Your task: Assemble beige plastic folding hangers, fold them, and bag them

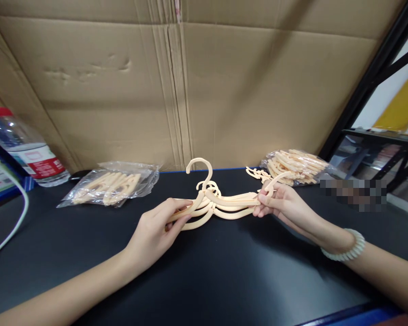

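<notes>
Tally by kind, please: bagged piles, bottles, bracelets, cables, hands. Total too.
Bagged piles: 2 (left pile, right pile)
Bottle: 1
Bracelet: 1
White cable: 1
Hands: 2 (left hand, right hand)
Total: 7
Not counted: overlapping hangers.

Head camera: forward and downward view over a black tabletop (204, 276), close working range.
Viewpoint is above the near side of the tabletop, facing a cardboard panel (258, 81) that spans most of the upper frame. Forearms enter from the lower left and lower right; the left hand (158, 226) and right hand (285, 206) meet the clothes hangers (233, 202) near mid-frame, within arm's reach of the lens.
</notes>
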`<action>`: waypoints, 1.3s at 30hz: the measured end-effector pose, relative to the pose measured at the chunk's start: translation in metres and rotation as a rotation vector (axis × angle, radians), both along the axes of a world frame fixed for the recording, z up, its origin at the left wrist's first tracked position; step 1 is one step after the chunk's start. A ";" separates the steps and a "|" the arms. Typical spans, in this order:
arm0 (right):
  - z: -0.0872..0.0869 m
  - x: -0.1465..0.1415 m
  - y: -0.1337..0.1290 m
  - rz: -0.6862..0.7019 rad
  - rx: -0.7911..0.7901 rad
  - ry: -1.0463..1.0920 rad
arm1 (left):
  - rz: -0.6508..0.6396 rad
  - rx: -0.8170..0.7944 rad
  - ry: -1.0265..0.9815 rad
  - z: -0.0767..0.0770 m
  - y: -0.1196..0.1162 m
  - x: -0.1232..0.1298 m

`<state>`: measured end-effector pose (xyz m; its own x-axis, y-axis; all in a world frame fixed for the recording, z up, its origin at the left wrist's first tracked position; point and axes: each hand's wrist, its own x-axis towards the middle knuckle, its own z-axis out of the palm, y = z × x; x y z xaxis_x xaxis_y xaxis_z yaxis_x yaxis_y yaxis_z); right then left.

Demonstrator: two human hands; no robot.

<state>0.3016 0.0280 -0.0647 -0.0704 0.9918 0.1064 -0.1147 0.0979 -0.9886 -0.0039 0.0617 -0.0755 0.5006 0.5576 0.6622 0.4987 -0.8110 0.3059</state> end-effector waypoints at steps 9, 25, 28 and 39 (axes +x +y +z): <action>0.003 0.007 0.003 -0.001 0.062 0.112 | 0.064 -0.039 0.000 0.004 0.000 0.000; 0.028 0.078 0.021 0.192 0.199 -0.917 | -0.019 0.065 0.441 0.013 -0.023 0.002; 0.025 0.069 0.019 0.140 0.323 -1.085 | 0.010 0.067 0.465 0.010 -0.024 0.003; -0.012 -0.017 -0.021 0.158 0.507 -1.422 | 0.058 0.005 0.526 -0.010 -0.060 0.010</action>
<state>0.2850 0.0073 -0.0764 -0.5044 0.8450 0.1777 0.8349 0.5297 -0.1494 0.0064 0.0016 -0.0850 0.7345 0.5917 0.3323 0.6278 -0.7783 -0.0019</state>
